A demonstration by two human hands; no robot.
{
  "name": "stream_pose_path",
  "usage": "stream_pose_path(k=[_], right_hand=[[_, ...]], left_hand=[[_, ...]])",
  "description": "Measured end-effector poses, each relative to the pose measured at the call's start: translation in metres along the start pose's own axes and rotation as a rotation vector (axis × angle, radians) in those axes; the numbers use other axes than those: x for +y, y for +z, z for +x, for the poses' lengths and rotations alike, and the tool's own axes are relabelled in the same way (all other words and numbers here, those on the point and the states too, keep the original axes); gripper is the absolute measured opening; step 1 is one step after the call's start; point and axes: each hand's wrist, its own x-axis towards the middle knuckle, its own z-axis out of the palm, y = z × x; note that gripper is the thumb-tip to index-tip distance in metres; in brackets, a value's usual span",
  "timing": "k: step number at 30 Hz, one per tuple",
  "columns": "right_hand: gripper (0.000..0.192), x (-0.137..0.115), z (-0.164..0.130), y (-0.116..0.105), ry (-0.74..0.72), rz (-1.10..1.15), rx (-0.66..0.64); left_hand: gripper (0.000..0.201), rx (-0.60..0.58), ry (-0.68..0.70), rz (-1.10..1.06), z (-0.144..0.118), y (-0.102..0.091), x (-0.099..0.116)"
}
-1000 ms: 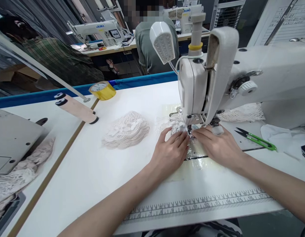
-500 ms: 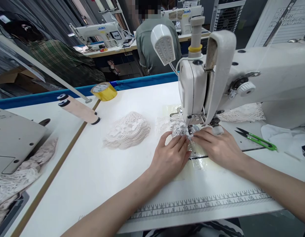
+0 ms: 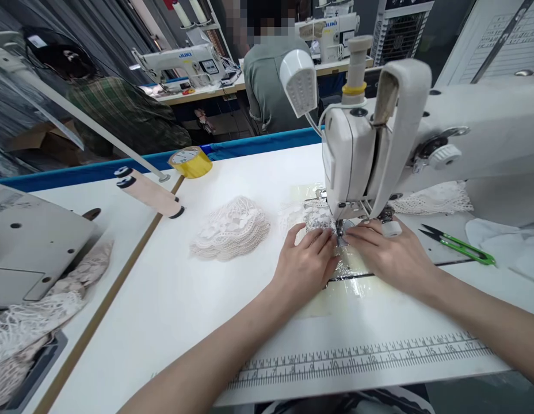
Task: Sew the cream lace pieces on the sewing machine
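My left hand (image 3: 308,263) lies flat on a small white lace piece (image 3: 315,219) just left of the needle of the white sewing machine (image 3: 379,144). My right hand (image 3: 385,256) presses the same lace from the right, fingertips close to the presser foot (image 3: 341,232). The lace under the foot is mostly hidden by my fingers. A stack of white lace pieces (image 3: 232,227) rests on the table to the left of my left hand.
Green thread snips (image 3: 459,244) lie to the right, near more lace (image 3: 431,199) behind the machine. Yellow tape roll (image 3: 190,161) and a pink tube (image 3: 150,192) sit at the far left. A printed ruler (image 3: 366,356) runs along the table's front edge. Other people work at the back.
The lace has fed a little further under the presser foot, with both hands staying on it. The view has shifted slightly rightward and down.
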Motion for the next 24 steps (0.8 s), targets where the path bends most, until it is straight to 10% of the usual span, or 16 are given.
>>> stream_pose_path(k=[12,17,24], right_hand=[[0.025,0.001,-0.005,0.001,0.049,0.084,-0.015],[0.040,-0.011,-0.007,-0.004,0.028,0.428,-0.030],[0.033,-0.051,0.019,-0.029,0.365,1.099,-0.652]], left_hand=[[0.022,-0.178,-0.146,0.058,-0.001,0.003,-0.022],[0.013,-0.279,-0.173,0.000,0.004,-0.032,-0.020],[0.008,-0.597,-0.157,-0.688,-0.016,-0.112,-0.026]])
